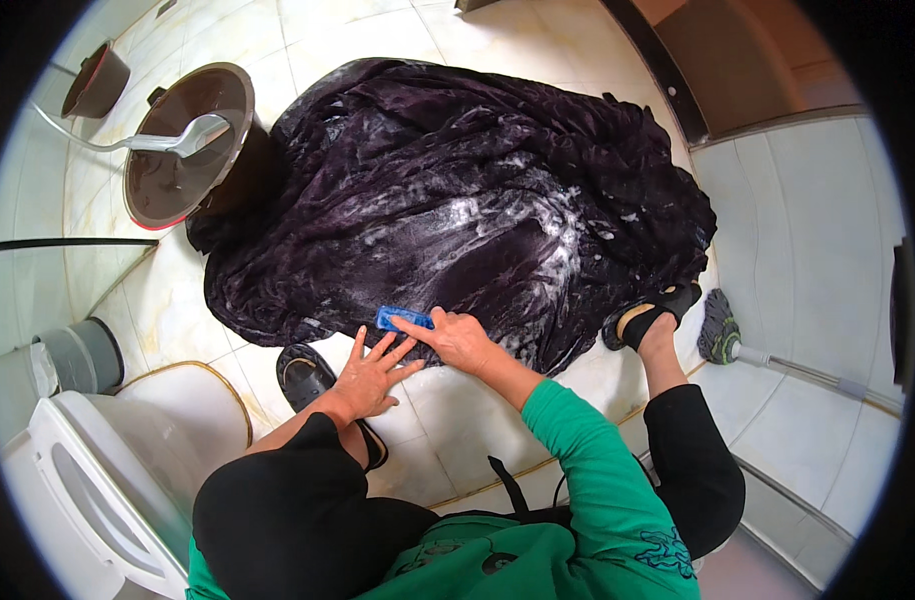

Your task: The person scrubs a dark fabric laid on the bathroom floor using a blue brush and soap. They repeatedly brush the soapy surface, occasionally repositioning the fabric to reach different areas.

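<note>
A large, dark purple-black cloth [397,180] lies bunched and wet-looking on the tiled floor, with white foam streaked over its middle and right side. My right hand [461,341] grips a blue scrubbing brush [402,318] against the near edge of the cloth, its bristles hidden beneath. Just left of it, my left hand [371,375] is spread flat with the fingers apart, fingertips at the cloth's near edge and holding nothing. Part of the cloth's far left side lies against a big brown bucket.
The brown bucket [240,97] has a shower head [202,135] with a hose across it. A smaller bucket [106,82] stands behind. At lower left are a toilet [112,480] and a grey bin [89,356]. A mop [718,330] lies right of my sandalled foot.
</note>
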The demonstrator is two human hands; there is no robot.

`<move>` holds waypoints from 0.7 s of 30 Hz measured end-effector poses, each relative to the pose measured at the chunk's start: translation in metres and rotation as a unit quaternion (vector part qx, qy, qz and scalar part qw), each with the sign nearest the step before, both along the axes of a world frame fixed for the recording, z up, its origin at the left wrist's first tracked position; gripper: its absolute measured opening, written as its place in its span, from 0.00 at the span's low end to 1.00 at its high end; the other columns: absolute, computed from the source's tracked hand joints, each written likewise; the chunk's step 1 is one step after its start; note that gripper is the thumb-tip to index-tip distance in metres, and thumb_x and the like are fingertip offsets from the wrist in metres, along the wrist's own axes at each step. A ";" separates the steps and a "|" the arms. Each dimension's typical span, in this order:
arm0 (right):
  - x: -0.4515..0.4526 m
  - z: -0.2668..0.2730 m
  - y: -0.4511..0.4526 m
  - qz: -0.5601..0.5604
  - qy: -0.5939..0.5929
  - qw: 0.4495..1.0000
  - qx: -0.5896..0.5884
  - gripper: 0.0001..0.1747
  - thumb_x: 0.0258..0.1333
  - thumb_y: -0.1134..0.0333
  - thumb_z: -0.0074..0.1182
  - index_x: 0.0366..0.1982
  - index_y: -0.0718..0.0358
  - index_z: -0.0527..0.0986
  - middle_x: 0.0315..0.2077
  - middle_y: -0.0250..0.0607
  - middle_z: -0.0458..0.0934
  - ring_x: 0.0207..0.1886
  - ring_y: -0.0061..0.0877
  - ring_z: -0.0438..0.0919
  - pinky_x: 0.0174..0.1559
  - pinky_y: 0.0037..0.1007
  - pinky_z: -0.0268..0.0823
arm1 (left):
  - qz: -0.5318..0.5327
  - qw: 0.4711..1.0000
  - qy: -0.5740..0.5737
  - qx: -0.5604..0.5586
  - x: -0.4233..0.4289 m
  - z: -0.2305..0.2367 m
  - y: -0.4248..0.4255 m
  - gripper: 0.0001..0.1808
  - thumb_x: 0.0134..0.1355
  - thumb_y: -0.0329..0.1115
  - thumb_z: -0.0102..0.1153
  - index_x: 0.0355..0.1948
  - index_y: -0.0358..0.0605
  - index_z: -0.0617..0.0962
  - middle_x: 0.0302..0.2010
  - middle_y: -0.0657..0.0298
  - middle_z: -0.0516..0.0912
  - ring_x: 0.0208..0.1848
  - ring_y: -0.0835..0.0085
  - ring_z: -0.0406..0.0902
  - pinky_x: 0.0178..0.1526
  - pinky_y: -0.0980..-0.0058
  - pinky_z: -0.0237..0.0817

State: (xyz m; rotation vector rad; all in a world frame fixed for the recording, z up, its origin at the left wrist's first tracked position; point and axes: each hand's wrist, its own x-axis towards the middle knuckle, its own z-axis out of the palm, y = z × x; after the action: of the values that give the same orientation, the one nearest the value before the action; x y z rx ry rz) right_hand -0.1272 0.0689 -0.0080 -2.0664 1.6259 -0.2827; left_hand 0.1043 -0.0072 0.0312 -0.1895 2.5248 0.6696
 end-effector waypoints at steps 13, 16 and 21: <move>-0.156 -0.028 -0.006 -0.498 0.149 0.854 -0.018 0.29 0.68 0.54 0.48 0.68 0.22 0.60 0.28 0.49 0.80 0.33 0.48 0.81 0.37 0.48 0.72 | 0.251 0.912 0.311 -0.096 -0.019 -0.013 -0.032 0.44 0.47 0.41 0.73 0.66 0.47 0.69 0.66 0.45 0.65 0.63 0.46 0.64 0.65 0.48 0.54; -0.079 -0.004 -0.004 -0.488 0.140 0.857 -0.083 0.32 0.67 0.56 0.49 0.70 0.32 0.58 0.26 0.52 0.79 0.28 0.50 0.80 0.31 0.52 0.71 | 0.328 0.902 0.250 -0.127 -0.023 -0.029 -0.051 0.47 0.48 0.42 0.74 0.68 0.45 0.66 0.64 0.47 0.67 0.62 0.48 0.66 0.63 0.54 0.57; 0.011 0.001 0.017 -0.142 0.045 0.987 0.056 0.39 0.62 0.71 0.46 0.68 0.22 0.60 0.26 0.46 0.70 0.24 0.43 0.78 0.24 0.44 0.73 | 0.208 0.954 0.161 -0.143 -0.007 -0.049 -0.065 0.16 0.55 0.31 0.63 0.45 0.44 0.75 0.41 0.58 0.75 0.48 0.60 0.73 0.48 0.63 0.63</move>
State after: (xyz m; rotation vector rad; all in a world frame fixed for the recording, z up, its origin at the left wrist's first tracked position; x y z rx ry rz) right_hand -0.1161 0.0861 -0.0069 -1.7860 1.9478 -0.1898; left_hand 0.0974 -0.0721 -0.0175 -0.7907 2.9233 0.5132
